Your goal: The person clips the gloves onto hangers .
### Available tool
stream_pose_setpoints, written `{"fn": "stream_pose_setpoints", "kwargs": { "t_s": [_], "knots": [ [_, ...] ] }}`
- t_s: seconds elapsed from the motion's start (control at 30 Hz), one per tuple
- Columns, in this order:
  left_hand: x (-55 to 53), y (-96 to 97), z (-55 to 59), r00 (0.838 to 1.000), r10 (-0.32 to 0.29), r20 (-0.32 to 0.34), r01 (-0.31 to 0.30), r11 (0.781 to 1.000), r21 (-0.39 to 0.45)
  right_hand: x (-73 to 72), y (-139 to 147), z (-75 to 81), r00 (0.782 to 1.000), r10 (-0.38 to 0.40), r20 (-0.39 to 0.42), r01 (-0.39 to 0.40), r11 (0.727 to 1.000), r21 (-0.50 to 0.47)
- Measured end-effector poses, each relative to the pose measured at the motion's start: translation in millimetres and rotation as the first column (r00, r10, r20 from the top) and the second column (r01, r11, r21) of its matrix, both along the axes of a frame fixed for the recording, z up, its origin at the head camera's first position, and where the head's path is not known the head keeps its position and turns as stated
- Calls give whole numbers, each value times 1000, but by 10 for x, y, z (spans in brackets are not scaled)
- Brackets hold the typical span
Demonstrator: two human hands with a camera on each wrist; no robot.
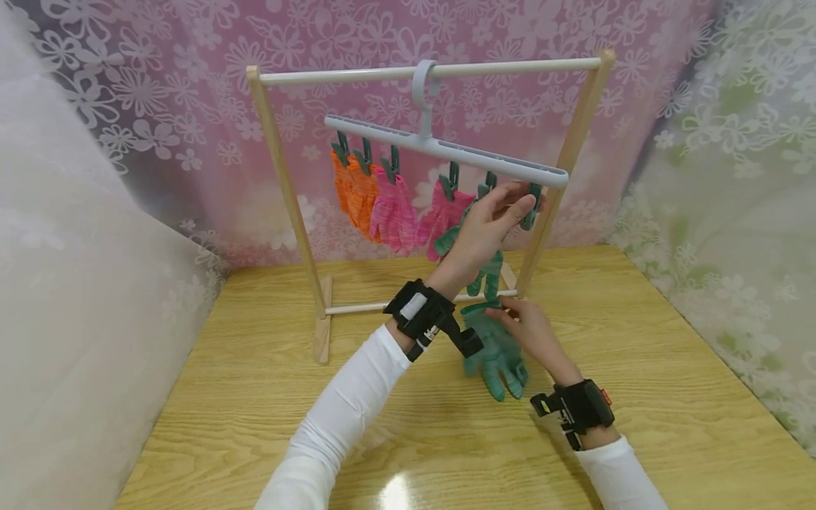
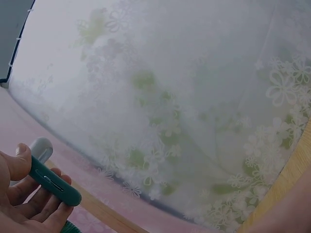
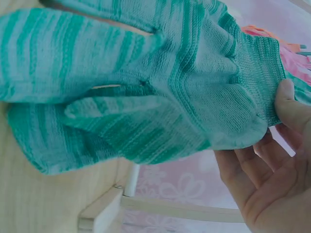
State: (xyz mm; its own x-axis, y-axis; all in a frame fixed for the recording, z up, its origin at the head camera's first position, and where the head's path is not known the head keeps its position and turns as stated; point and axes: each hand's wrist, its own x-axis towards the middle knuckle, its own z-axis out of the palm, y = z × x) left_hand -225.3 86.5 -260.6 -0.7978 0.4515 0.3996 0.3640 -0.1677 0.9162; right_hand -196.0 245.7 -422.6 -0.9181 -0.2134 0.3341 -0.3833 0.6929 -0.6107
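My left hand (image 1: 487,223) is raised to the right end of a pale grey clip hanger (image 1: 446,149). Its thumb and fingers hold the last dark green clip (image 1: 531,207), which also shows in the left wrist view as a green clip (image 2: 54,187) between thumb and fingers. Lower down, my right hand (image 1: 532,329) pinches the cuff of a green striped knit glove (image 1: 494,347), whose fingers dangle downward. In the right wrist view the glove (image 3: 194,82) fills much of the picture. Another green glove (image 1: 487,273) hangs behind my left wrist, partly hidden by it.
Orange gloves (image 1: 353,188) and pink gloves (image 1: 393,212) hang from clips along the hanger. The hanger tilts down to the right on the white bar (image 1: 510,69) of a wooden rack (image 1: 287,184). The rack stands on a wood-grain table (image 1: 255,404), with floral curtains around it.
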Motion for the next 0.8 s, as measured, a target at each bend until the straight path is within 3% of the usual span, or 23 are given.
{"fn": "stream_pose_setpoints", "kwargs": {
  "t_s": [0.43, 0.63, 0.8],
  "knots": [
    [7, 1, 4, 999, -3, -35, 4, 1000, 30, 157, 43, 322, 978, 45, -203, -56, 997, -46],
    [2, 0, -3, 999, -5, -38, 6, 1000, 26, 201, 45, 494, 967, -47, -249, 25, 996, -88],
    [7, 16, 12, 1000, -3, -28, 5, 999, 48, 212, 18, 634, 929, -182, -321, 112, 968, -225]
  ]
}}
